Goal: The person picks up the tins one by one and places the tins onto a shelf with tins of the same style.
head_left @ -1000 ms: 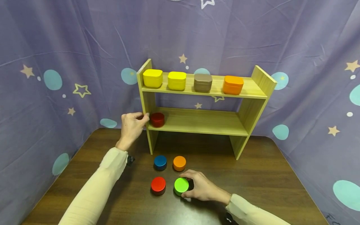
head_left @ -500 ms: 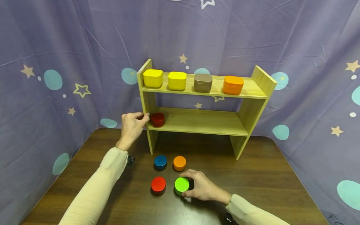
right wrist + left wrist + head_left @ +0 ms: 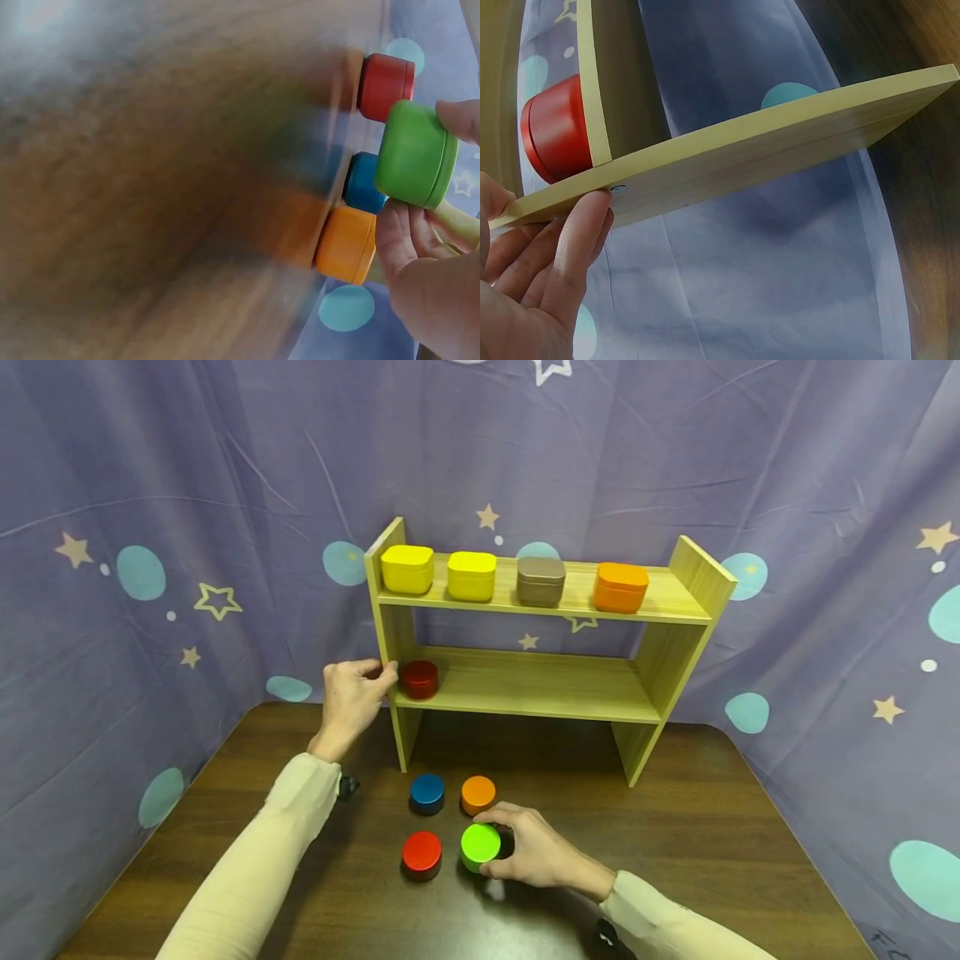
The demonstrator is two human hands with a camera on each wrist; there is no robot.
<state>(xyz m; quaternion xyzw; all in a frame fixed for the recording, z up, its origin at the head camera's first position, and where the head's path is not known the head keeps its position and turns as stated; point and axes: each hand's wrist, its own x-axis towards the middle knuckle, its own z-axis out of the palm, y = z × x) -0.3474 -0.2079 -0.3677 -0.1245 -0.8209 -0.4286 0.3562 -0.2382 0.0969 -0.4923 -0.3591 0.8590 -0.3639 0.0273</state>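
Note:
A green round tin [image 3: 480, 847] is pinched between the thumb and fingers of my right hand [image 3: 536, 850]. In the right wrist view that green tin [image 3: 414, 154] is raised off the tabletop. Beside it stand a red round tin [image 3: 422, 855], a blue one [image 3: 427, 793] and an orange one [image 3: 478, 795]. My left hand [image 3: 352, 697] grips the front edge of the wooden shelf's left side panel [image 3: 387, 635], thumb on one side and fingers on the other. Just inside that panel, a dark red tin [image 3: 557, 130] sits on the lower board.
On the upper board [image 3: 675, 593] of the shelf are two yellow boxes [image 3: 408, 569], a grey-brown box [image 3: 541, 582] and an orange box [image 3: 621, 587]. A patterned curtain [image 3: 247, 460] hangs behind the dark wooden table [image 3: 720, 827].
My right hand has lifted the green tin, which now appears slightly higher and farther left in the head view. The left hand keeps its grip on the shelf panel.

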